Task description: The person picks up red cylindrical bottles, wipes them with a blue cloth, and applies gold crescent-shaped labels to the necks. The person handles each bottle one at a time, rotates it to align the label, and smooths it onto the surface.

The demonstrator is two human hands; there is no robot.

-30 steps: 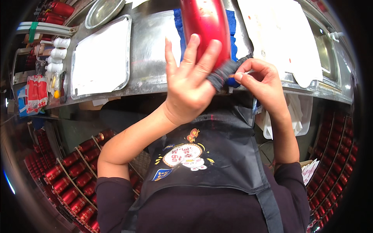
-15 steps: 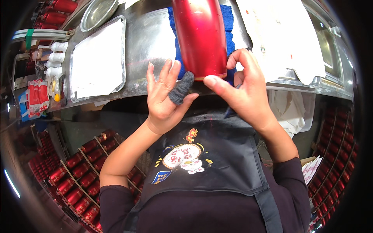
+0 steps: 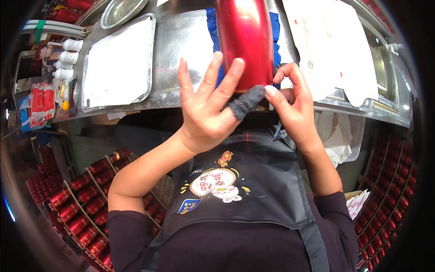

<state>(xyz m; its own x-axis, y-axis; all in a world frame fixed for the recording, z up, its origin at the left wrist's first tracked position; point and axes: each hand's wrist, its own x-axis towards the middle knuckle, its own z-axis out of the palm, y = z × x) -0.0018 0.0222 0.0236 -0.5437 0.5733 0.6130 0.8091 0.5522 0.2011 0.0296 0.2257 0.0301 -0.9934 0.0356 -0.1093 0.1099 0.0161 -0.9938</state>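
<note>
A large glossy red metal cylinder (image 3: 244,41) lies on a blue cloth (image 3: 212,31), its rounded end toward me. My left hand (image 3: 210,109) is in front of that end, fingers spread. A dark grey knitted finger sleeve (image 3: 247,104) covers its index finger; the thumb is hidden. Curled beside the cylinder's right edge is my right hand (image 3: 292,99), its thumb tip at the end of the grey sleeve. Dark grey cloth shows behind its bent index finger. A dark blue pointed thing (image 3: 278,131) sticks out below the right palm; its kind is unclear.
A metal tray with a white sheet (image 3: 118,63) lies left, near a round metal dish (image 3: 122,13). White bottles (image 3: 68,56) stand at far left. White cloth (image 3: 326,45) covers the bench's right side. Below are racks of red cylinders (image 3: 86,213) and a bin (image 3: 353,136).
My left hand has moved right and its fingers have spread, bringing the sleeved finger to the right thumb. The right fingers have drawn closer together. The view has shifted slightly.
</note>
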